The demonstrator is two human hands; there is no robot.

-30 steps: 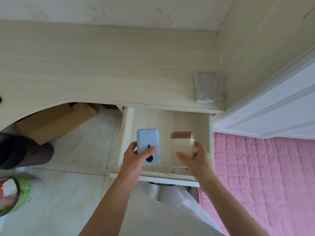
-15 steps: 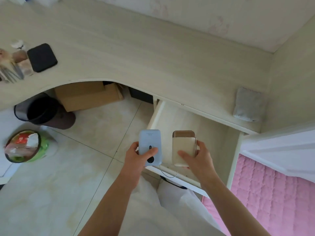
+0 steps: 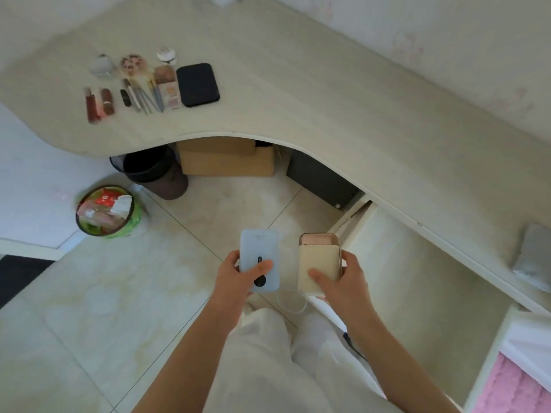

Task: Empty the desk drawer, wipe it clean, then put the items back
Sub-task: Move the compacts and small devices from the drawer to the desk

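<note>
Head view. Fingers of the left hand (image 3: 235, 278) curl round a pale blue power bank (image 3: 260, 259), thumb lying across its face; the right hand (image 3: 343, 281) grips a cream-cased device (image 3: 319, 263) the same way. Both items are held above the floor, just left of the open drawer (image 3: 417, 287), whose visible floor looks bare. A thin white cable (image 3: 293, 308) loops below the two items.

Desk (image 3: 298, 93): a row of small cosmetics (image 3: 131, 87) and a black pouch (image 3: 197, 84) lie well apart, far left. A grey cloth (image 3: 533, 257) sits on the desk edge beyond the drawer.

Under the desk: a dark bin (image 3: 149, 168), a cardboard box (image 3: 223, 158), a black unit (image 3: 322, 180). A green bin (image 3: 105, 211) of rubbish stands on the tiles. Nothing lies between hands and desktop.
</note>
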